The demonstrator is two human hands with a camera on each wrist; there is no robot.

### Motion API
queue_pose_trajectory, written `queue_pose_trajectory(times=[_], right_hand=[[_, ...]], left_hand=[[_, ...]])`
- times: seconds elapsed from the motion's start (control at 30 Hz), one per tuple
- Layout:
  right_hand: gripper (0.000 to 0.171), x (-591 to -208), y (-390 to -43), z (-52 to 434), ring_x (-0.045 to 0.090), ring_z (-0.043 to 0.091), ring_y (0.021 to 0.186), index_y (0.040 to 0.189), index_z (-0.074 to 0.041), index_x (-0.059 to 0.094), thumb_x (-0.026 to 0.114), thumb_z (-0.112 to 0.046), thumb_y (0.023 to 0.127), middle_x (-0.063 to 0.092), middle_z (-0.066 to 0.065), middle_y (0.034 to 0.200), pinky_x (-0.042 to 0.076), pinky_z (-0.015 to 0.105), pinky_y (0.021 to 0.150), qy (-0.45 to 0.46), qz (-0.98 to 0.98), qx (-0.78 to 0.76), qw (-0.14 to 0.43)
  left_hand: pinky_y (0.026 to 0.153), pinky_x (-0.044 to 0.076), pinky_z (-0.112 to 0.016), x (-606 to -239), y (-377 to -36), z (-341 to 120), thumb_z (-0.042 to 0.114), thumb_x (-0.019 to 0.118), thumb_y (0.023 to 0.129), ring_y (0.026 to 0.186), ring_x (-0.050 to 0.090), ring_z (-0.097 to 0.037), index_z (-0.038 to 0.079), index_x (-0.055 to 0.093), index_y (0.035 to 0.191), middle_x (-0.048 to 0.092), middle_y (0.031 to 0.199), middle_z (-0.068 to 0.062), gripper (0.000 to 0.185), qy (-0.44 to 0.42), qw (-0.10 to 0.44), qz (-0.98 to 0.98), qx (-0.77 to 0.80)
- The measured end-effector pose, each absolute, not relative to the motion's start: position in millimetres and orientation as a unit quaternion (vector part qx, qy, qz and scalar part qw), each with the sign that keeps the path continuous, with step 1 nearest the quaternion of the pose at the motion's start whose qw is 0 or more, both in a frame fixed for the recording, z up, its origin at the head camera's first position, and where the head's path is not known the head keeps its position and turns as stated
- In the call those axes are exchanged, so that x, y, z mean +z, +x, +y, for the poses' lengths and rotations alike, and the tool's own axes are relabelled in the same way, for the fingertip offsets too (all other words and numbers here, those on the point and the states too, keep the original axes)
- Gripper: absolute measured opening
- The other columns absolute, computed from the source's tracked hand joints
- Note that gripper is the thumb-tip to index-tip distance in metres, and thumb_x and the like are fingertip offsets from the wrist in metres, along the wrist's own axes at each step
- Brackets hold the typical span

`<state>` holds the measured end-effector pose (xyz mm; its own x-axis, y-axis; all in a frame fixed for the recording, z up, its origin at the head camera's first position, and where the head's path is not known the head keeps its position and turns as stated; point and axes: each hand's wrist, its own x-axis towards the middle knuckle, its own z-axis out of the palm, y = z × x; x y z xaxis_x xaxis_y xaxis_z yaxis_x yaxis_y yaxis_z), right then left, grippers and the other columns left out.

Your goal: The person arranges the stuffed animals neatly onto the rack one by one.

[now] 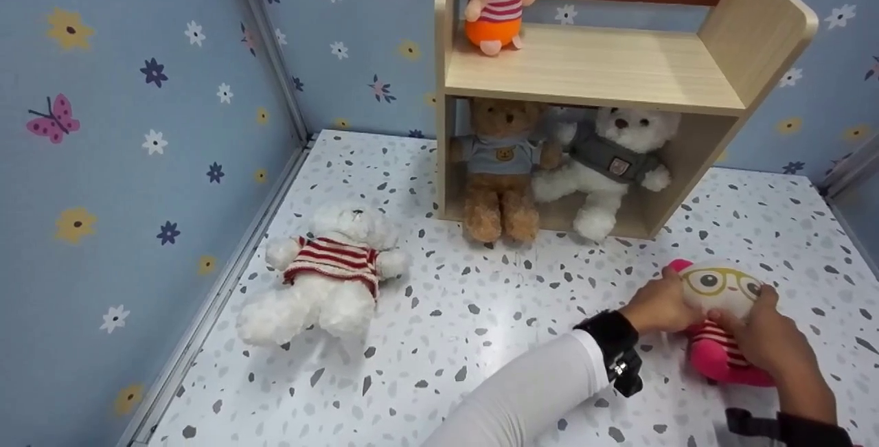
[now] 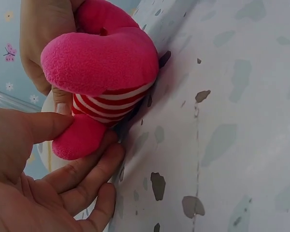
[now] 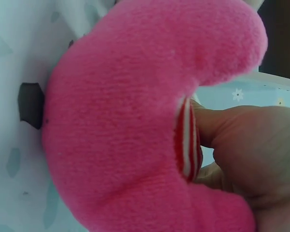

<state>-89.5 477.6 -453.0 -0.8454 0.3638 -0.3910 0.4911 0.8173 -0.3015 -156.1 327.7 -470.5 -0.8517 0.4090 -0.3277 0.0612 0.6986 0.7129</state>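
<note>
A pink plush doll (image 1: 717, 358) with a cream face, yellow glasses and a red-striped shirt lies on the speckled floor at the lower right. My left hand (image 1: 665, 304) grips the left side of its head, and my right hand (image 1: 755, 323) curls over the right side. In the left wrist view the doll's pink legs (image 2: 101, 63) fill the top, and my left hand (image 2: 72, 154) closes thumb and fingers round its lower part. The right wrist view shows the pink body (image 3: 135, 125) close up, with my right hand (image 3: 241, 159) behind it.
A wooden shelf unit (image 1: 618, 69) stands at the back. On it sit an orange doll (image 1: 496, 4), a brown bear (image 1: 500, 165) and a white bear in grey (image 1: 608, 165). A white bear in a striped sweater (image 1: 329, 275) lies at left. Blue walls close in at the left and back.
</note>
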Motion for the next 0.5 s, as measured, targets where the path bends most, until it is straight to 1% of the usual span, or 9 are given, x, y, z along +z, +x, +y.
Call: queue_pose_trajectory(times=[0.1,0.23,0.3,0.37,0.43,0.5], right_hand=[[0.119,-452,-88,476,0.045,0.063,0.106,0.142,0.015,-0.017,0.043,-0.072,0.087,0.036,0.053,0.121,0.043,0.058,0.076,0.223,0.941,-0.203,0.152],[0.116,-451,-87,472,0.044,0.062,0.107,0.144,0.012,-0.015,0.045,-0.07,0.088,0.036,0.052,0.122,0.042,0.059,0.076,0.225,0.943,-0.205,0.136],[0.115,-451,-87,469,0.043,0.063,0.108,0.144,0.011,-0.015,0.044,-0.07,0.088,0.035,0.051,0.123,0.041,0.06,0.078,0.223,0.943,-0.209,0.133],[0.115,-451,-87,467,0.041,0.063,0.111,0.145,0.009,-0.016,0.044,-0.07,0.088,0.034,0.051,0.125,0.039,0.063,0.081,0.225,0.941,-0.216,0.133],[0.115,-450,-87,464,0.038,0.063,0.114,0.146,0.007,-0.018,0.044,-0.071,0.088,0.031,0.051,0.129,0.037,0.066,0.085,0.228,0.937,-0.227,0.134],[0.116,-450,-87,460,0.036,0.062,0.117,0.146,0.006,-0.02,0.044,-0.071,0.087,0.028,0.05,0.132,0.035,0.067,0.088,0.234,0.934,-0.238,0.13]], left_hand=[[0.075,0.05,-0.02,-472,-156,325,0.033,0.077,0.075,0.084,0.063,-0.01,0.022,0.035,0.14,0.068,0.106,0.0,0.078,0.138,0.239,0.887,0.371],[0.063,0.046,-0.018,-475,-155,321,0.034,0.077,0.076,0.07,0.059,-0.008,0.02,0.036,0.137,0.069,0.099,0.002,0.075,0.155,0.229,0.885,0.375],[0.059,0.044,-0.019,-476,-155,318,0.033,0.078,0.076,0.066,0.056,-0.008,0.022,0.035,0.137,0.069,0.097,0.003,0.076,0.153,0.227,0.883,0.381],[0.059,0.044,-0.019,-476,-155,315,0.033,0.079,0.076,0.067,0.056,-0.008,0.023,0.034,0.139,0.069,0.097,0.003,0.078,0.151,0.225,0.882,0.385],[0.061,0.044,-0.019,-475,-155,312,0.033,0.079,0.075,0.07,0.057,-0.007,0.023,0.036,0.137,0.068,0.096,0.004,0.076,0.151,0.217,0.882,0.39],[0.062,0.043,-0.018,-473,-155,307,0.033,0.079,0.076,0.069,0.057,-0.006,0.024,0.037,0.135,0.068,0.09,0.007,0.073,0.154,0.209,0.881,0.395]])
